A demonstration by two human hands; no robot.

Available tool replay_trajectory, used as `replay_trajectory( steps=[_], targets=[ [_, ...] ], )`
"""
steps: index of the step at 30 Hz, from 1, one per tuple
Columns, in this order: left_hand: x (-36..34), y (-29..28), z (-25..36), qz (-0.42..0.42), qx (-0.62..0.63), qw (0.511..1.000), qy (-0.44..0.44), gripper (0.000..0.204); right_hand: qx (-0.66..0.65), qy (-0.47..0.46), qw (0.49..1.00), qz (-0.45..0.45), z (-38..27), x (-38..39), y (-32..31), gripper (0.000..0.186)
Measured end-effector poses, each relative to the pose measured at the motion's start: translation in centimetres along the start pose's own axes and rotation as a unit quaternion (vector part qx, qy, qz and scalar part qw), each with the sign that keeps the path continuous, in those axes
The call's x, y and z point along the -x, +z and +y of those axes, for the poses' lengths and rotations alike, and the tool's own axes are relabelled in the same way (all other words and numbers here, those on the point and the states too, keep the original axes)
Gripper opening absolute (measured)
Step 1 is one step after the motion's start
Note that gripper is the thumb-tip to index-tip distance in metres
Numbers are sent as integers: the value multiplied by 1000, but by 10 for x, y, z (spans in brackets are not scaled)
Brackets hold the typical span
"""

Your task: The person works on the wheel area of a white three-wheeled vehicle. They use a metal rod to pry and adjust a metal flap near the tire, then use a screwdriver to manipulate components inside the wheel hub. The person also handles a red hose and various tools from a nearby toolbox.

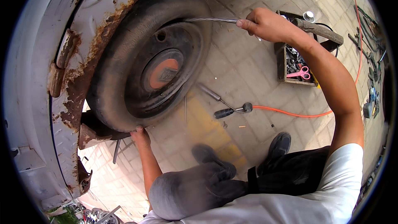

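Note:
A dusty wheel, its black tire (pixel 112 79) on a dark steel rim (pixel 137 72), is upright beside a rusty pale vehicle body (pixel 74 66). My right hand (pixel 265 24) is closed around one end of a twisted metal rod (pixel 211 20). The rod's other end reaches between the tire and the upper part of the rim. My left hand (pixel 141 136) grips the tire's bottom edge, its fingers partly hidden beneath it. The orange-red hub area (pixel 163 72) bears a dark square patch.
An inflator with a gauge (pixel 247 107) and an orange hose (pixel 294 115) lies on the paving. To the right stands a wooden toolbox (pixel 282 64) holding pink-handled scissors (pixel 302 73). Several tools (pixel 375 66) lie at the far right. My shoes (pixel 280 143) are near the inflator.

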State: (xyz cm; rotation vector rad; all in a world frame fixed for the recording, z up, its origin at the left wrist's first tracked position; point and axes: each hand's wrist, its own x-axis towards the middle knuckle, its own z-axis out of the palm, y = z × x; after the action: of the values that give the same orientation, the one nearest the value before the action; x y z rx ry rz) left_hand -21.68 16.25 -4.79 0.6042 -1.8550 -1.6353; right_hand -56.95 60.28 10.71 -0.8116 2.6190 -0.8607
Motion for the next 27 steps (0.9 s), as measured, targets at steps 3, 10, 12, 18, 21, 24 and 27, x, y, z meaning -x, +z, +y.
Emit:
replay_trajectory(
  steps=[3, 10, 12, 18, 21, 24, 27],
  targets=[
    [2, -8, -14, 3, -1, 1000, -3, 106, -88, 75, 993, -22, -25, 27, 26, 60],
    [9, -13, -35, 14, -85, 996, -17, 106, -483, 219, 847, -37, -64, 69, 121, 49],
    [11, -17, -35, 3, -90, 996, -15, 105, -557, 175, 812, 25, -86, 73, 173, 46],
    [5, -4, -18, 15, -105, 994, -7, 101, -605, 73, 774, 171, -117, -21, 295, 38],
    [2, -29, -50, -29, -225, 971, -71, 89, -515, 11, 842, 160, -97, -28, 276, 35],
    [6, -42, -78, -64, -319, 937, -131, 80, -363, -95, 904, 206, -55, -21, 247, 31],
    [19, -13, -71, -46, -230, 964, -129, 89, -124, -163, 953, 223, 8, -22, 170, 27]
  ],
)
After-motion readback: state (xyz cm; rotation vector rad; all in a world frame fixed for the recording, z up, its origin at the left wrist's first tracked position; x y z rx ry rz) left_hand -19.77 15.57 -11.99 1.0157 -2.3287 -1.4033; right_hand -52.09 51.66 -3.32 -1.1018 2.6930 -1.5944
